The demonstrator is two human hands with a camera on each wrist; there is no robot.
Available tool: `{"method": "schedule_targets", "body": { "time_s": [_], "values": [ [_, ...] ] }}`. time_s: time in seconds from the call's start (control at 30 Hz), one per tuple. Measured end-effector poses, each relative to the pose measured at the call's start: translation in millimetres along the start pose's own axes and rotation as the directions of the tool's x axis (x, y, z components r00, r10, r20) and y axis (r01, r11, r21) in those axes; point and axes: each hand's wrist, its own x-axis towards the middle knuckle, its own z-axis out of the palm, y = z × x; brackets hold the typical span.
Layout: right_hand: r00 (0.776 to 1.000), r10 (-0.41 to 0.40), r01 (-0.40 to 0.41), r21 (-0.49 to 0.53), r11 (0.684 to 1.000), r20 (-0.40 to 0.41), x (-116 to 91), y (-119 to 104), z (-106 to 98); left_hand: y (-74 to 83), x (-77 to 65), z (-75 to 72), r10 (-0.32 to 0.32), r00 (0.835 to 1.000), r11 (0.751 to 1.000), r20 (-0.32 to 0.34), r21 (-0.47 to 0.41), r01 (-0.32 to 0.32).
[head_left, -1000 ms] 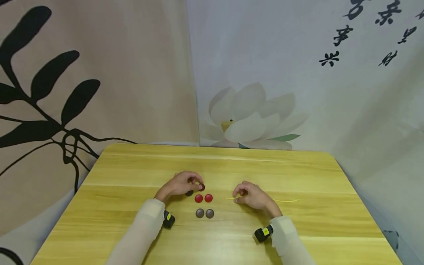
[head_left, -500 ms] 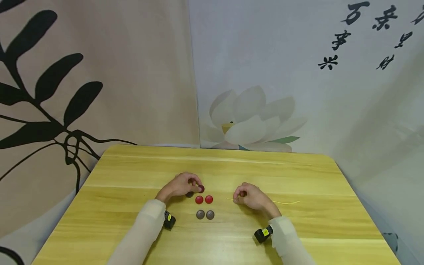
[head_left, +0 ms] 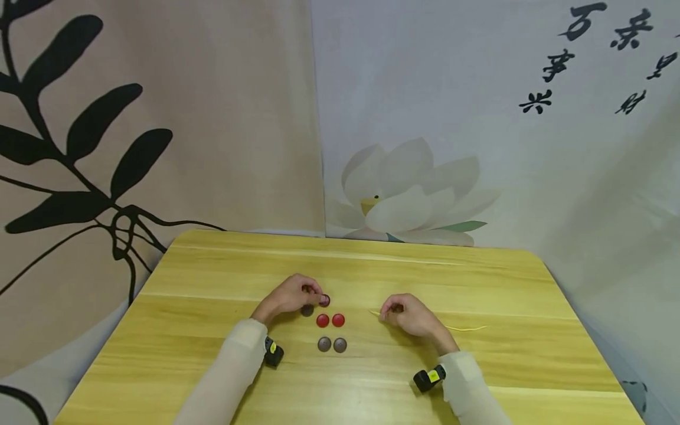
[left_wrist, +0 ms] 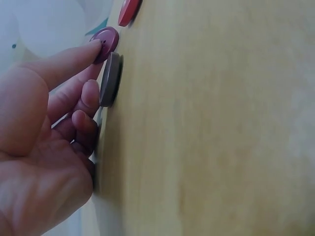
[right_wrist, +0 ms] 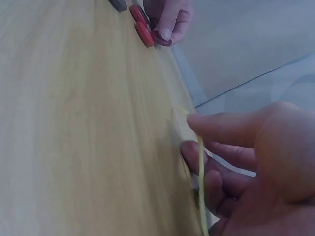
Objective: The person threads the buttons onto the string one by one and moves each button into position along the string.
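My left hand (head_left: 291, 295) pinches a maroon button (left_wrist: 108, 42) between thumb and fingers, and the button is tilted up in the left wrist view. Just below those fingers, a dark grey-brown button (left_wrist: 111, 81) lies on the table. Closer to me are two red buttons (head_left: 322, 320), side by side, then two grey-brown buttons (head_left: 324, 344). Off to the right, my right hand (head_left: 411, 316) holds a thin yellow string (right_wrist: 201, 182) near one end, at the thumb and fingertips. A short tip pokes out past the thumb, while the longer tail runs back under the hand.
A wooden table (head_left: 223, 378) carries everything. Behind it hang pale cloths (head_left: 239, 118) printed with leaves, a lotus and black characters. Each wrist wears a small black camera, one left (head_left: 273, 354) and one right (head_left: 427, 379).
The string's short tip has risen and now slants upward from my right fingertips. My left hand keeps the maroon button nearly in place. The head view has shifted slightly.
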Motion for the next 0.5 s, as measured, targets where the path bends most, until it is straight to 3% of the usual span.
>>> {"method": "schedule_targets", "body": {
  "time_s": [0.5],
  "values": [
    [0.997, 0.075, -0.068, 0.216, 0.974, -0.025, 0.1, 3.9, 1.7, -1.3, -1.8, -6.2, -0.035, 0.999, 0.991, -0.029, -0.131, 0.030]
  ]
}}
